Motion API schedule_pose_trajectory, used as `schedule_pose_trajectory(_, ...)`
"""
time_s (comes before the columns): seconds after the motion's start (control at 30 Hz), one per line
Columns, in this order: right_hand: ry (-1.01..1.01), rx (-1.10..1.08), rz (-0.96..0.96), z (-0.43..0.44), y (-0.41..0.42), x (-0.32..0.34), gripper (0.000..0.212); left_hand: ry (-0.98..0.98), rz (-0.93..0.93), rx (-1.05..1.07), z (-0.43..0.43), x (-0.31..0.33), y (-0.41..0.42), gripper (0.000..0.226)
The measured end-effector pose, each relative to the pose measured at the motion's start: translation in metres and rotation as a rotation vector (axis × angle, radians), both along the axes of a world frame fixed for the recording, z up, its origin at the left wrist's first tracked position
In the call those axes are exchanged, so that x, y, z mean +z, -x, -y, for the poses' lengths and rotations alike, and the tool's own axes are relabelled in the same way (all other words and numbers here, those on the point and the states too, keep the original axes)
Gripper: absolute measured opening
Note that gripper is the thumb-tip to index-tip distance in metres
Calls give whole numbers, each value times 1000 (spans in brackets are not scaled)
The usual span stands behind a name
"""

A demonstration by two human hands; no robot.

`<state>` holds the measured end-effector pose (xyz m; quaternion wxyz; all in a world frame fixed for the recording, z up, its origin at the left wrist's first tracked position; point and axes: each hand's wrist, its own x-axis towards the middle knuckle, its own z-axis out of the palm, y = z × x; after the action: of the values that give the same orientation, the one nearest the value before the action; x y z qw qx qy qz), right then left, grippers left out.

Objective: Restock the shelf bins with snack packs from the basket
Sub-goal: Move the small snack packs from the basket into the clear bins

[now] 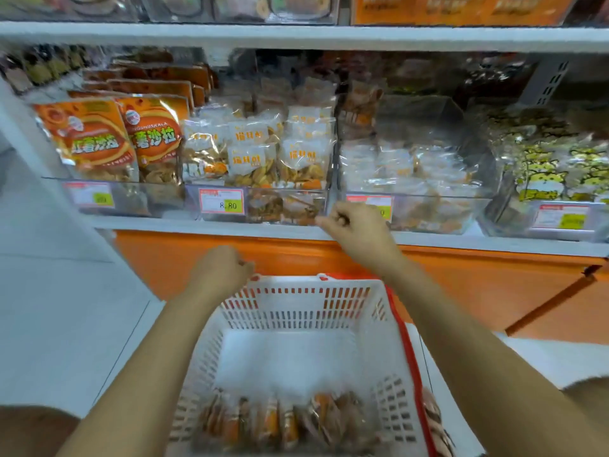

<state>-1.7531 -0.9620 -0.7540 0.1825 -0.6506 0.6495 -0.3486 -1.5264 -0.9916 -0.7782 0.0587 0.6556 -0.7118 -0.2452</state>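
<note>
A white slatted basket (296,311) with a red handle stands below me in front of the shelf. Several clear snack packs (283,420) with orange contents lie at its near end. The clear middle shelf bin (286,206) is filled with similar packs (253,153). My right hand (356,229) is at the lower right front corner of that bin, fingers curled, knuckles touching the plastic, with no pack in it. My left hand (220,268) hovers just above the basket's far left rim, curled into a loose fist with nothing visible inside.
Left of the middle bin stand orange snack bags (108,140). To the right are another clear bin (412,179) of pale packs and a bin of yellow-printed packs (557,169). An orange cabinet front (461,285) runs under the shelf. A higher shelf board (296,36) hangs above the bins.
</note>
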Motion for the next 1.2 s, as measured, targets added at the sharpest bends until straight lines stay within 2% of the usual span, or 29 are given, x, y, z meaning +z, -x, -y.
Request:
schedule_pose_trajectory(0.07, -206, 99, -39, -17, -14, -44, 32, -73, 134, 48, -10, -20, -23, 25)
schedule_pose_trajectory(0.13, -451, 180, -153, -31, -23, -91, 25, -104, 217, 79, -20, -37, -42, 34)
schedule_pose_trajectory(0.23, -688, 347, -239, -55, -28, -153, 9, -97, 256, 155, -24, -59, -68, 31)
schedule_pose_trajectory(0.3, -829, 450, -312, -72, -29, -184, 29, -106, 264, 205, -24, -70, -79, 22)
schedule_pose_trajectory(0.33, -890, 485, -367, -79, -29, -197, 40, -126, 260, 226, -26, -75, -80, 28)
schedule_pose_trajectory(0.4, -949, 518, -434, -89, -30, -217, 52, -193, 255, 223, -30, -80, -78, 39)
schedule_pose_trajectory(0.53, -1006, 593, -477, -94, -26, -238, 66, -246, 203, 230, -30, -94, -75, 40)
schedule_pose_trajectory(0.7, -1002, 665, -526, -90, -27, -240, 57, -218, 155, 267, -24, -90, -73, 44)
schedule_pose_trajectory(0.87, -997, 680, -635, -82, -18, -238, 18, -246, 182, 243, -21, -84, -57, 22)
schedule_pose_trajectory(0.9, -1005, 678, -615, -79, -14, -233, 7, -241, 180, 248, -19, -84, -54, 23)
schedule_pose_trajectory(0.97, -1035, 629, -529, -70, -5, -216, 23, -258, 186, 251, -15, -84, -49, 25)
schedule_pose_trajectory(1.07, -1047, 463, -164, -52, 11, -179, 25, -345, 176, 224, -9, -78, -36, 31)
schedule_pose_trajectory(1.13, -975, 395, 53, -42, 17, -152, 33, -383, 60, 226, -6, -68, -20, 39)
schedule_pose_trajectory(1.2, -836, 358, 135, -35, 22, -124, 35, -367, -36, 180, -5, -55, -2, 37)
